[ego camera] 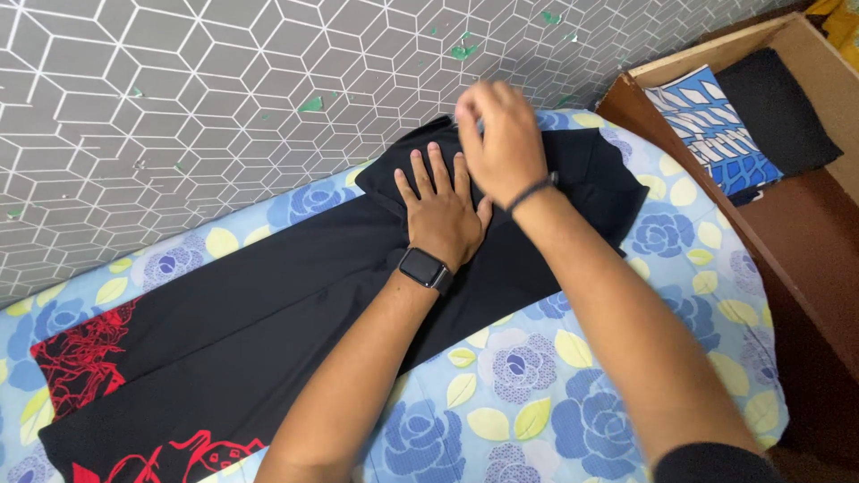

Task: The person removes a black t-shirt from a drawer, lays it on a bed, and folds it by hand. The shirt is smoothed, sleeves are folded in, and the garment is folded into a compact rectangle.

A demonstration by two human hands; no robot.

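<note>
Two bare hands work black garment [268, 313] spread across blue floral bedsheet [555, 394]. Left hand [440, 210], smartwatch [425, 269] on wrist, lies flat, fingers spread wide, palm pressing cloth near its upper end. Right hand [501, 139], dark band on wrist, hovers just above left, blurred; fingers curled at folded edge, grip on cloth cannot be told. Garment runs diagonally along bed, red print at lower end. Grey geometric wall [179, 107] behind; wooden shelf [805, 224] at right holds blue-white patterned item [711, 125].
</note>
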